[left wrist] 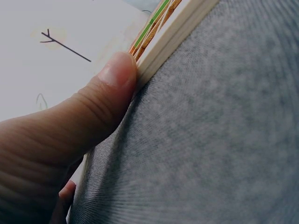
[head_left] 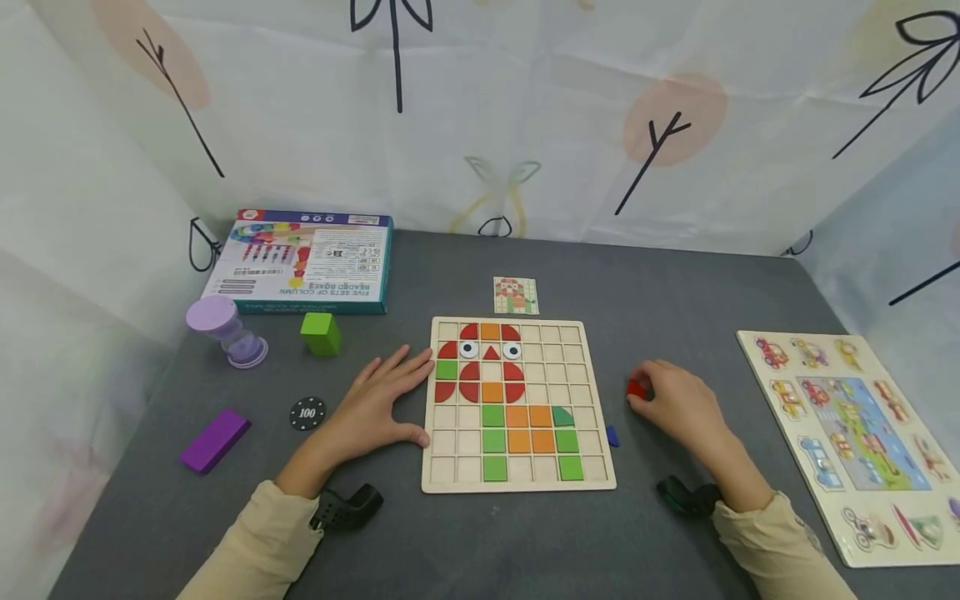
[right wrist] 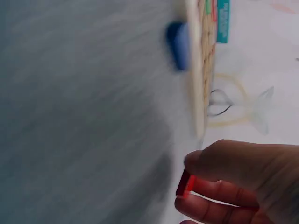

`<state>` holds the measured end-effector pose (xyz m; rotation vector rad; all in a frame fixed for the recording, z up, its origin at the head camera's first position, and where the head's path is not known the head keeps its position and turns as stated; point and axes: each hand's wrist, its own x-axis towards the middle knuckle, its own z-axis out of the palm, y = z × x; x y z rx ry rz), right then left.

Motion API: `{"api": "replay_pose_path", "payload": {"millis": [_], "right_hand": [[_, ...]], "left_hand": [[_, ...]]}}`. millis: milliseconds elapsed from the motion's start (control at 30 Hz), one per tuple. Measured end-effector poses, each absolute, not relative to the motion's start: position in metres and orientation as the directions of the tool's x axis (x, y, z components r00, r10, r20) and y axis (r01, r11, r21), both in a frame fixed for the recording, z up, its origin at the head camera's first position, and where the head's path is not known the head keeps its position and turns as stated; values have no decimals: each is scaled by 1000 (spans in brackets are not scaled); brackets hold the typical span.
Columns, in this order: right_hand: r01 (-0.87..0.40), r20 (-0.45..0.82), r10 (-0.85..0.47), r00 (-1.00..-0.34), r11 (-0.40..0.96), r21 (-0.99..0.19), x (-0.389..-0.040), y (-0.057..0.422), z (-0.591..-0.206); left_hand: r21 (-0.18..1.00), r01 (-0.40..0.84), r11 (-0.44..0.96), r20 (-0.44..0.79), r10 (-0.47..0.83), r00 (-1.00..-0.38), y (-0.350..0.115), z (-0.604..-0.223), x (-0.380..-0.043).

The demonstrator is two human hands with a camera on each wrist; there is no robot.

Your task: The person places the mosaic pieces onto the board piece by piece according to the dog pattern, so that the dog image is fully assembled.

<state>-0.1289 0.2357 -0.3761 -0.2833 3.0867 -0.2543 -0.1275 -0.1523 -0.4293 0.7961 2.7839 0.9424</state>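
A wooden grid board lies mid-table, partly filled with red, orange and green tiles and two eye tiles. My left hand touches its left edge with thumb and fingertips, the fingers spread. In the left wrist view the thumb presses on the board's rim. Off the board's right side, my right hand pinches a small red tile between thumb and fingers. The right wrist view shows this red tile edge-on. By the board's right edge lies a blue piece.
A small pattern card sits behind the board. To the left are a boxed set, a purple hourglass, a green block, a black chip and a purple block. A picture puzzle board lies right.
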Motion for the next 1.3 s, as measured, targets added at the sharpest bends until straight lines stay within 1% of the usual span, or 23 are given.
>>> {"api": "replay_pose_path", "payload": {"millis": [167,333,433,567,1033,1167,1300], "right_hand": [[-263,32,-262,-964,938,-225,-141,199,-363],[-361,17,-370,-929,893,-268,-163,157,-362],[-382,-16,-400,-916,885,-265,-175,140,-368],[-374,-41,-395,-918,895,-241,-184,131,-374],[-351,-71,-377,-924,906,-238,-185,128,-373],[-351,-43,-373,-927,902,-252,-177,145,-363],[-344,-2,-354,-935,910,-233,-163,183,-351]], "left_hand": [[586,441,680,66,503,-862,-153,-428,-127],[574,448,685,71,504,-861,-152,-429,-127],[579,448,681,74,504,-861,-151,-430,-127],[585,449,676,77,505,-860,-151,-429,-127],[583,448,677,77,503,-861,-152,-431,-128],[583,449,677,77,504,-860,-152,-430,-128],[587,445,676,74,503,-861,-152,-429,-127]]}}
